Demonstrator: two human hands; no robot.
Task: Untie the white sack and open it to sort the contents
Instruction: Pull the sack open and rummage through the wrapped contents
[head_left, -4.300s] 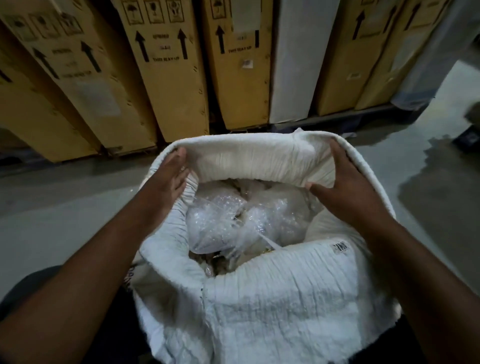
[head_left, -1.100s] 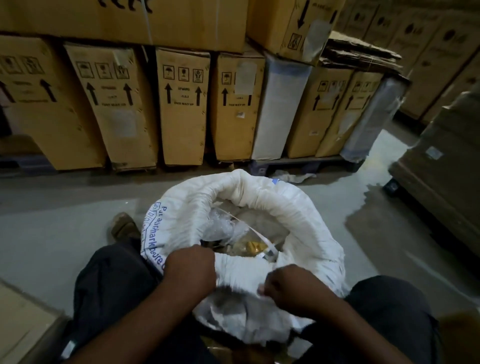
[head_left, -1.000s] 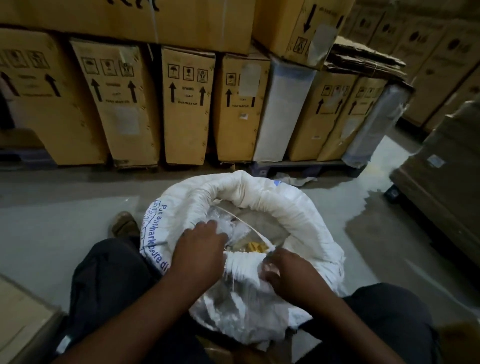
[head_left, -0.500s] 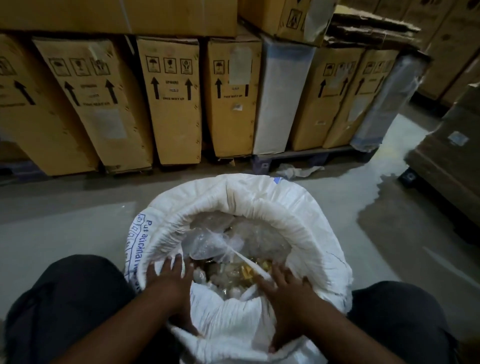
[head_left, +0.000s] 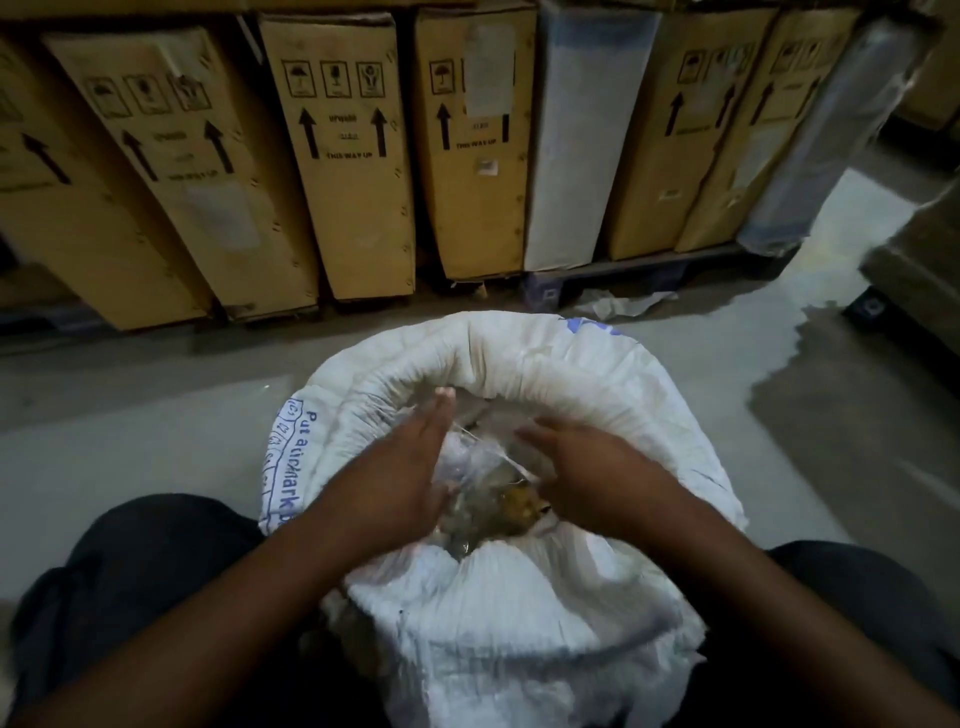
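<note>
Head view: left hand (head_left: 400, 483) and right hand (head_left: 597, 473), both flat with fingers spread, reach into the white sack (head_left: 519, 613), which stands between the knees with its mouth rolled open, over clear plastic bags (head_left: 488, 488); cardboard boxes (head_left: 348, 156) stand far behind.

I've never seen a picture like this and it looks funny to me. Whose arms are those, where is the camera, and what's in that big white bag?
The camera sits on a person's head and looks down, so you see what they see. The two arms are their own: the left hand and the right hand. The dark shapes at the bottom corners are their legs; they seem to be sitting. Between the legs, on the grey floor, stands a big white sack with blue writing. Its top is rolled down and open. Both hands reach into it with flat, spread fingers, holding nothing as far as I can tell. Inside are clear plastic bags and something yellowish, too blurry to name. Behind stand tall cardboard boxes printed with up arrows.
</note>
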